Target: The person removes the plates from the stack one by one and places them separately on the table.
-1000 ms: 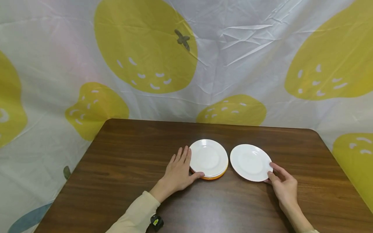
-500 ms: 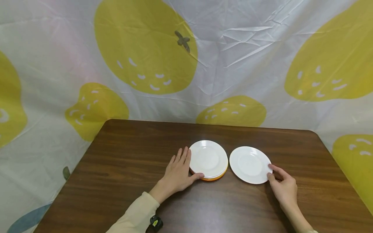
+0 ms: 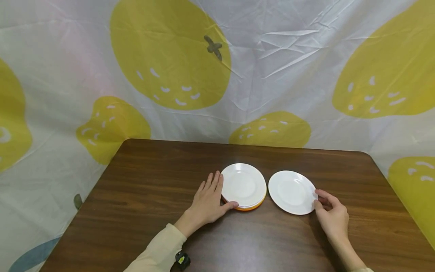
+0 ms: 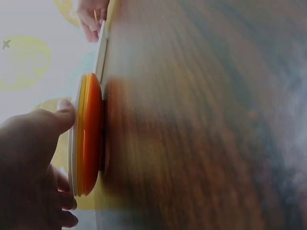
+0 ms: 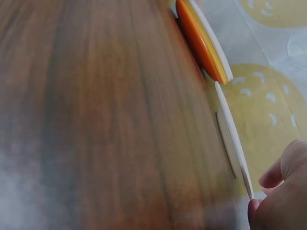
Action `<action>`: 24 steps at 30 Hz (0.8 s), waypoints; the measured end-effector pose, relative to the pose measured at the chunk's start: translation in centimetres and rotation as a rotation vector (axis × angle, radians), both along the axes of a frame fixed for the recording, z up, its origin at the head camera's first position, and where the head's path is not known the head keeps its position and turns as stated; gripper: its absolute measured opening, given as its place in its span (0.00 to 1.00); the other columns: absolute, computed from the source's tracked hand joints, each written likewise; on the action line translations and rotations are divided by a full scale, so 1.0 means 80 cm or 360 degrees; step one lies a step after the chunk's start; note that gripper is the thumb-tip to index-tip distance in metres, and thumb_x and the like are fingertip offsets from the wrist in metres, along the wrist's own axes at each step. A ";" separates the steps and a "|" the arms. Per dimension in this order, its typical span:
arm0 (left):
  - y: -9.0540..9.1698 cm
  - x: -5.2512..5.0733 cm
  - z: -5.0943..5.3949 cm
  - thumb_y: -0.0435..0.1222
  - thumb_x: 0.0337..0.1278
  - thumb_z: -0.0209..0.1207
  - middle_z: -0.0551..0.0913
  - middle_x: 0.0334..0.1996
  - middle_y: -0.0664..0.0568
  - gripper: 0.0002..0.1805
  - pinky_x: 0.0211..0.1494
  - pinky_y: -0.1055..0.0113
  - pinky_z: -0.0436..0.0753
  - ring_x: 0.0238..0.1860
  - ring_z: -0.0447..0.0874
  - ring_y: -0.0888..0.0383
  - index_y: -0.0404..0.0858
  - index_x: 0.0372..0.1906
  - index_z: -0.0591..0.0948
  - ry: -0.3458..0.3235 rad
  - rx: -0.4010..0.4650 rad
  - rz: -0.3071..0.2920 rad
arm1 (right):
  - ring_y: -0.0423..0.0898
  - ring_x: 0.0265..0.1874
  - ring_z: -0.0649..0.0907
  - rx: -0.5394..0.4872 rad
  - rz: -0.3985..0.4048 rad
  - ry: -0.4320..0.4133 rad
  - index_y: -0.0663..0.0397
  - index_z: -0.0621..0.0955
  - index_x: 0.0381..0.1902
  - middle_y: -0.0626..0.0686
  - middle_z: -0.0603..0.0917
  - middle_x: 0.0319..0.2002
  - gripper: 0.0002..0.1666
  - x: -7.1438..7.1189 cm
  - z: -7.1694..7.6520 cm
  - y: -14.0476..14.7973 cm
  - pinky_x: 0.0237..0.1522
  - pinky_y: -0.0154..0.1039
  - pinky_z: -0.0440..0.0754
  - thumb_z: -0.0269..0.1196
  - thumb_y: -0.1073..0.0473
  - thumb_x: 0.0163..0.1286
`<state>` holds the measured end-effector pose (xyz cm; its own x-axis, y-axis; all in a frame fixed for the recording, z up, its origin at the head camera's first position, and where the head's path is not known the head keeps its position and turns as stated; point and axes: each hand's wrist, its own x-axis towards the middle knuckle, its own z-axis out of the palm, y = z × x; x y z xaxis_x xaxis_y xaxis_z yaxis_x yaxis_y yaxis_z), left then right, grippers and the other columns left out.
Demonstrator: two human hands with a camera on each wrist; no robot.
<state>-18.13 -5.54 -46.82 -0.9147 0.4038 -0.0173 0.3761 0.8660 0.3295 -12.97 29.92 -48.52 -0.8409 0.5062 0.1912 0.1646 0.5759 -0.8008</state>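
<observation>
On the brown table, a stack of plates (image 3: 243, 185) has white plates on top and orange and yellow ones below. My left hand (image 3: 206, 202) rests at the stack's left side, fingers straight along the rim and thumb at its near edge. To the right, a single white plate (image 3: 292, 192) lies nearly flat beside the stack. My right hand (image 3: 333, 219) pinches that plate's right rim between thumb and bent fingers. Edge-on in the left wrist view, the stack's orange bottom plate (image 4: 92, 139) shows. The single plate (image 5: 233, 136) is edge-on in the right wrist view.
The dark wooden table (image 3: 136, 181) ends at a pale cloth (image 3: 265, 87) printed with large yellow fruit, hanging behind its far edge. A small black device (image 3: 182, 260) is strapped under my left wrist.
The single plate has come down slightly toward the table and toward me, with my right hand at its rim. The stack and my left hand have stayed in place.
</observation>
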 end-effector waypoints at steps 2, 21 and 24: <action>0.000 0.000 0.000 0.72 0.63 0.47 0.46 0.82 0.41 0.58 0.81 0.45 0.55 0.83 0.43 0.43 0.35 0.82 0.47 -0.0002 0.0003 -0.0004 | 0.18 0.24 0.74 0.0013 -0.0004 0.0017 0.56 0.87 0.51 0.63 0.88 0.42 0.17 -0.001 0.002 -0.001 0.27 0.19 0.72 0.63 0.66 0.65; -0.005 0.001 0.004 0.72 0.62 0.49 0.45 0.82 0.40 0.59 0.81 0.45 0.55 0.83 0.43 0.42 0.35 0.82 0.46 -0.0025 0.0002 -0.0042 | 0.16 0.29 0.77 -0.0079 0.0259 0.0123 0.60 0.87 0.52 0.65 0.89 0.41 0.17 -0.020 0.016 -0.043 0.32 0.16 0.76 0.63 0.68 0.66; -0.005 0.001 0.003 0.72 0.62 0.49 0.45 0.83 0.41 0.59 0.81 0.45 0.56 0.83 0.43 0.43 0.35 0.82 0.46 -0.0027 -0.0001 -0.0045 | 0.17 0.31 0.78 -0.0104 0.0322 0.0113 0.61 0.86 0.53 0.64 0.89 0.44 0.17 -0.024 0.018 -0.051 0.34 0.16 0.76 0.63 0.68 0.67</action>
<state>-18.07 -5.93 -46.55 -0.9025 0.4293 -0.0328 0.3946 0.8553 0.3358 -14.86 25.80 -47.06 -0.9122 0.3416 0.2262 -0.0076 0.5380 -0.8429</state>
